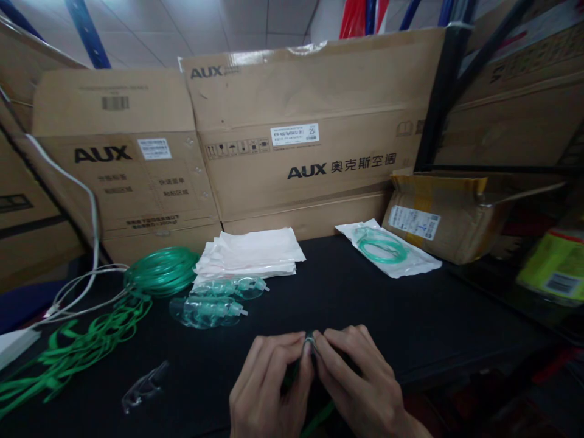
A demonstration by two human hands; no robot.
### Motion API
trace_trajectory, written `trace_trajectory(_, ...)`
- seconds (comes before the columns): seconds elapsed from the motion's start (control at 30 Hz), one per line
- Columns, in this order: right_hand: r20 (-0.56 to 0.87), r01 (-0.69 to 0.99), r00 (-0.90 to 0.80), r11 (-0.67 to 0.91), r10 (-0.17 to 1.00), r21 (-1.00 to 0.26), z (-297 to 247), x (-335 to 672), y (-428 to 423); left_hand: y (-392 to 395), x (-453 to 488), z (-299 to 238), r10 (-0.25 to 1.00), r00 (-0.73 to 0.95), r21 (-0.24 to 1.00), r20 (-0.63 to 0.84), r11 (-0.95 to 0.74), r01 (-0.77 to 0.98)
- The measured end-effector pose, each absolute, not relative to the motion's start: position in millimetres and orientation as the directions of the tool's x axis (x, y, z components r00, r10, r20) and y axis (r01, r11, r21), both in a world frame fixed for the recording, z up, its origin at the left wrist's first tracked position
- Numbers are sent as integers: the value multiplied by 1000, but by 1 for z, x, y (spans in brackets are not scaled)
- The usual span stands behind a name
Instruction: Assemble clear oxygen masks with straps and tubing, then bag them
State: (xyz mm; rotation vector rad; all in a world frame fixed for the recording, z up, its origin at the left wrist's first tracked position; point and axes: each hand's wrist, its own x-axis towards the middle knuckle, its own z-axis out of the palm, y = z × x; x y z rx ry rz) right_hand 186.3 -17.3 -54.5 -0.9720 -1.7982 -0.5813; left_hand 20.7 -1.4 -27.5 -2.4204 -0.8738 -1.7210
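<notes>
My left hand (pixel 274 380) and my right hand (pixel 358 377) meet at the front of the black table, fingertips pinched together. Between them is a small clear, greenish piece (pixel 309 336), mostly covered by the fingers, so its exact kind is hidden. A green elastic strap (pixel 319 418) shows below, between the hands; whether it joins the piece I cannot tell. Beyond my left hand lie several clear green face masks (pixel 207 310) with pale connectors. Further left, a loose pile of green elastic straps (pixel 86 347) spreads out, and a small clear plastic part (pixel 146 386) lies nearby.
A coil of green tubing (pixel 162 271) sits beside stacked white pouches (pixel 255 249). Back right lies a pouch with green tubing (pixel 387 249), by an opened carton (pixel 442 219). Large cardboard panels (pixel 310 152) stand behind. A white cable (pixel 95 213) runs down at left.
</notes>
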Motion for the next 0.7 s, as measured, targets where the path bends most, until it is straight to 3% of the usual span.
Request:
trace_trajectory(0.53, 921, 768, -141, 628, 363, -129, -42, 183, -16, 4, 9, -19, 394, 307, 197, 866, -835, 514)
trace_trajectory(0.7, 869, 665, -109, 685, 482, -297, -28, 183, -22, 8, 0, -17, 443, 233, 250, 866, -786, 565)
